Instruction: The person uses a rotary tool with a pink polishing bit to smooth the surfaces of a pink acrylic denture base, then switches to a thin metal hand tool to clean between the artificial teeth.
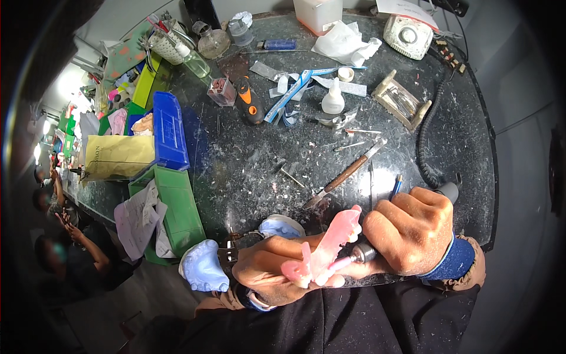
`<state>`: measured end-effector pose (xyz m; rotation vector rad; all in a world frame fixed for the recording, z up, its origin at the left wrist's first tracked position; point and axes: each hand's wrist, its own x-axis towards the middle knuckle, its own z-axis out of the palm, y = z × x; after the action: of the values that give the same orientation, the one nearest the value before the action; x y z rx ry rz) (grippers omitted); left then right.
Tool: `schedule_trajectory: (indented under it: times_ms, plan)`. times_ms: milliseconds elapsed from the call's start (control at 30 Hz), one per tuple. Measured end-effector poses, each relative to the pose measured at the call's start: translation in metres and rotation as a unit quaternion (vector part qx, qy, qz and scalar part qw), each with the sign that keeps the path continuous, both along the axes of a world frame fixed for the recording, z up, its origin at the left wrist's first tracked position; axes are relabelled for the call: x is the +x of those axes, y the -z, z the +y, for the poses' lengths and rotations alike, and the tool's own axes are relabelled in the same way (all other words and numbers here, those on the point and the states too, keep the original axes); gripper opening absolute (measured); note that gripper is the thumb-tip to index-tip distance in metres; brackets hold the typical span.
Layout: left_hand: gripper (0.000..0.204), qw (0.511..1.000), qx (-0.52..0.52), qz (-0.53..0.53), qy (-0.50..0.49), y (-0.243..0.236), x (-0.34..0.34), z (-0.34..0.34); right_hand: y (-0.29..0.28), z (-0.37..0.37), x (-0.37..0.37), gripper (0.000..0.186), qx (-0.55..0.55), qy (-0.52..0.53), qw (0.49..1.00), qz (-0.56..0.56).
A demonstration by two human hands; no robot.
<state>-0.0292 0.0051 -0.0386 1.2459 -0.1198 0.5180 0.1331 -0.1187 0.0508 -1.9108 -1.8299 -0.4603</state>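
A pink partial denture (330, 242) with pale teeth is gripped in my left hand (268, 268) near the table's front edge. My right hand (410, 230) is closed around a rotary handpiece (364, 253). The pink tip of the handpiece meets the denture's lower part, though exact contact is hard to tell. Just left of my left hand stands a blue dental cast (203, 266), joined to a metal articulator (230, 251). Another blue cast (282, 226) lies behind that hand and is partly hidden by it.
A wax knife (346, 174) lies on the dark dusty table beyond my hands. Green (180, 212) and blue (171, 130) bins stand at the left. A coiled cord (425, 147) runs down the right side to a grey handpiece end. A white bottle (333, 100) stands farther back.
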Motion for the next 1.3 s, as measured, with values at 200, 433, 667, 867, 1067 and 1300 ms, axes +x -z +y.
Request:
schedule_trajectory:
  times_ms: [200,433,667,867,1067,1300]
  plan:
    - [0.008,0.985,-0.092,-0.133,-0.065,-0.038,0.020,-0.011,-0.003,0.001,0.000,0.055,-0.004,0.037,0.999,-0.007]
    - [0.012,0.998,0.024,-0.006,-0.065,-0.034,0.003,0.003,-0.002,0.001,0.002,0.050,0.018,-0.005,0.999,-0.028]
    - [0.055,0.952,0.260,-0.035,-0.160,-0.016,0.003,0.009,-0.003,0.001,0.002,0.047,0.005,-0.005,0.999,-0.033]
    - [0.016,0.991,-0.006,-0.099,-0.087,-0.034,0.015,0.000,0.000,0.001,0.004,0.047,0.012,-0.020,0.999,-0.027]
    - [0.021,0.991,0.042,-0.077,-0.102,-0.033,0.013,0.001,0.001,0.001,0.005,0.047,0.009,-0.021,0.999,-0.034]
    - [0.029,0.984,0.095,-0.071,-0.135,-0.033,0.013,0.001,-0.001,0.002,0.005,0.047,-0.001,-0.018,0.999,-0.038]
